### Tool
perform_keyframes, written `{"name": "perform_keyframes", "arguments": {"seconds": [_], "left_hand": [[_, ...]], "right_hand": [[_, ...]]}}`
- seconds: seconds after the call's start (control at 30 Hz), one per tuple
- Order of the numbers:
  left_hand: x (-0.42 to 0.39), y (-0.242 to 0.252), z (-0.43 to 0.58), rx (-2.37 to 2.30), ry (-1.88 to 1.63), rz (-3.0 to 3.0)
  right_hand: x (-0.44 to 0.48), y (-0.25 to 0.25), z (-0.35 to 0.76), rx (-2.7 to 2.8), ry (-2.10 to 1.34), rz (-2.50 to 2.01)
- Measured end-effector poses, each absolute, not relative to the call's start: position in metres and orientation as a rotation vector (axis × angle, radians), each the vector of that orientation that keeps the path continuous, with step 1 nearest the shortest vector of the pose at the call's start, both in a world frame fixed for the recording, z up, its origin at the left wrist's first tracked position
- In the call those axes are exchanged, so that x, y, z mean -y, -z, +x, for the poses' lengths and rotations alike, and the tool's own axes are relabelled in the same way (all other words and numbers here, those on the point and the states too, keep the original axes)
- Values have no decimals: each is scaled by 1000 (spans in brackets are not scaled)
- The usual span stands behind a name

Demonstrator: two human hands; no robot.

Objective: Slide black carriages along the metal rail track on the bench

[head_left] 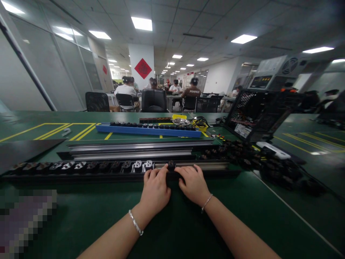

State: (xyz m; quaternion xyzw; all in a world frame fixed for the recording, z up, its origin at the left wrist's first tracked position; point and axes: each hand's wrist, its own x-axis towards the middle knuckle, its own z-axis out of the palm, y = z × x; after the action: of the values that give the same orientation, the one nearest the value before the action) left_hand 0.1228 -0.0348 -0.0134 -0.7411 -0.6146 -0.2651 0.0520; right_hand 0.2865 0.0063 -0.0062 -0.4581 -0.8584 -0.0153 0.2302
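A: Fig. ref., channel [81, 178]: where rel. to you?
B: On the table [167, 230], crosswise in front of you; module row [105, 166] in its L part, single module [171, 165] btwn your L hand [156, 190] & R hand [192, 183].
A: & bhd it?
B: Rails [140, 145], then tray [148, 130] w/ modules. To the R: parts pile [280, 162], PC case [253, 113] bhd.

Long black channel [107, 177] holds a row of socket modules [104, 166] along its left stretch. Left hand [156, 189] and right hand [192, 181] flank a small black module [171, 165] in its right half; blue strip [148, 131] lies beyond it.
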Motion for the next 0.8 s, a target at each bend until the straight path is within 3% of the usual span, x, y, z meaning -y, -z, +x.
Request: {"name": "perform_keyframes", "arguments": {"seconds": [0.8], "left_hand": [[35,10,122,1771,766,-2241]], "right_hand": [[-9,3,299,2397,68,-1182]]}}
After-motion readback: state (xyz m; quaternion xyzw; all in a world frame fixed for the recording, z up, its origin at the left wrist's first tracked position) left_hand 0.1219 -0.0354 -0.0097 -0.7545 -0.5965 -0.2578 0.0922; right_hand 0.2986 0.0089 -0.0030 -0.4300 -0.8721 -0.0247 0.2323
